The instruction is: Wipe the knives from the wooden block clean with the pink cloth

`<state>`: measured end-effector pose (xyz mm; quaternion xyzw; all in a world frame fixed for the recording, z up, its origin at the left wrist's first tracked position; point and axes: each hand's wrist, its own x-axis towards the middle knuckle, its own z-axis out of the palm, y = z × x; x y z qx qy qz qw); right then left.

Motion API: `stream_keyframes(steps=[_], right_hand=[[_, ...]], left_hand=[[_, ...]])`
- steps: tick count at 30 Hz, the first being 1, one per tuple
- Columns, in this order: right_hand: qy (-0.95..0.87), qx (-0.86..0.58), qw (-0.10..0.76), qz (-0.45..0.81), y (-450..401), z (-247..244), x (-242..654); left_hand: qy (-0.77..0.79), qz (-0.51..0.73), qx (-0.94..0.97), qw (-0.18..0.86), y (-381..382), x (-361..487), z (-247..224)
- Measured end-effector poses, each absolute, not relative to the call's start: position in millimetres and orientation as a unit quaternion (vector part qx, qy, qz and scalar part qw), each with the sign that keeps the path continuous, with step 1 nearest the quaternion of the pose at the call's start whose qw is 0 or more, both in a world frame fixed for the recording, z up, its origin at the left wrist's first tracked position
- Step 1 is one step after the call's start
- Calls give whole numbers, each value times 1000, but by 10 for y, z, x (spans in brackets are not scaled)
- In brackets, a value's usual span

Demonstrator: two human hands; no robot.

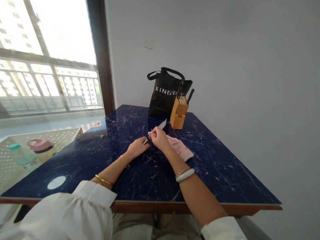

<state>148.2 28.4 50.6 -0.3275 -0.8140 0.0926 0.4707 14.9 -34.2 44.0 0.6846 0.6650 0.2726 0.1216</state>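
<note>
A kitchen knife points away from me above the dark blue tabletop, its blade slanting up to the right. My left hand is closed around its dark handle. Close to where handle and blade meet, my right hand pinches a white-and-pink cloth against the knife. Most of that cloth spreads out to the right beneath my right wrist. My right fingers hide part of the blade.
Beyond my hands stands a wooden knife block with black-handled knives. Behind it is a black tote bag against the wall. The marble-patterned table has a white round spot at left. Bottles stand in a perforated basket beside it.
</note>
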Motion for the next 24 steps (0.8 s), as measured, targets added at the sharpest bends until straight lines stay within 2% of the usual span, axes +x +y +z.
stream_keyframes(steps=[7, 13, 19, 24], right_hand=[[-705, -442, 550, 73, 489, 514, 1708], [-805, -345, 475, 86, 305, 508, 1541], [-713, -416, 562, 58, 459, 550, 1718], [-630, -485, 602, 72, 639, 537, 2008]], left_hand=[[667, 247, 694, 108, -396, 180, 450], [663, 255, 695, 111, -377, 167, 454], [634, 261, 717, 128, -388, 137, 449], [624, 262, 722, 146, -401, 137, 465]])
